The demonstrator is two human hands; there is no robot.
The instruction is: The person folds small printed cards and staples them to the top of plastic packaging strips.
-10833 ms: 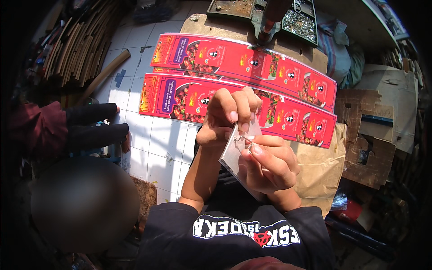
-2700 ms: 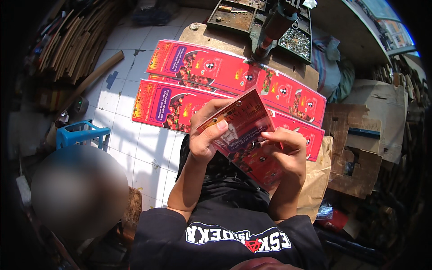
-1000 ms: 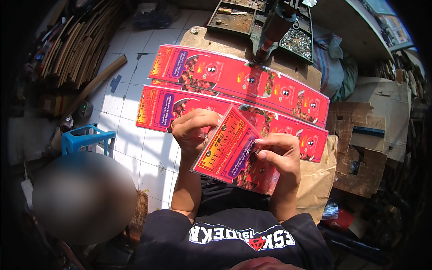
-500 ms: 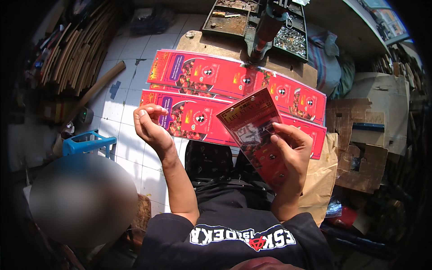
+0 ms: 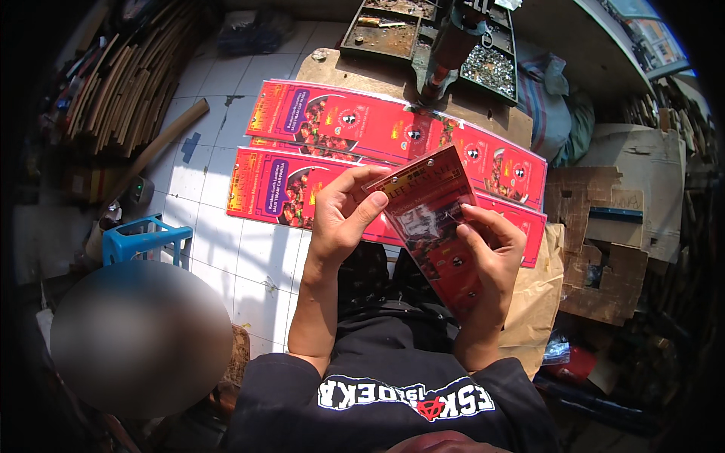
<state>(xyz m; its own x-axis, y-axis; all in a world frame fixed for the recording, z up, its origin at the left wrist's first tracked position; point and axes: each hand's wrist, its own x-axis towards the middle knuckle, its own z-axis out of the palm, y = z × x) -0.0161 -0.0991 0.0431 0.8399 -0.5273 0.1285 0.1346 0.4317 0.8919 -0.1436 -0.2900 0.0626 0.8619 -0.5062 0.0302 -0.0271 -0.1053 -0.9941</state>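
I hold a long red printed card sheet (image 5: 432,219), tilted and with a clear plastic piece against it. My right hand (image 5: 491,257) grips its lower right side, fingers on its face. My left hand (image 5: 343,215) pinches its upper left edge with thumb and fingers. Beyond my hands, two rows of flat red printed cartons (image 5: 355,128) lie spread out; the near row (image 5: 279,189) rests on the white tiled floor (image 5: 219,249).
A person's head (blurred) is at lower left, beside a blue plastic stool (image 5: 140,241). A metal tray of small parts (image 5: 423,34) sits at the top. Stacked wood strips (image 5: 128,83) lie at upper left, brown cardboard boxes (image 5: 612,226) at right, a brown paper bag (image 5: 540,302) by my right knee.
Half a second ago my left hand was raised off to the left, away from the sheet; it has come back and taken hold of the sheet's upper left edge.
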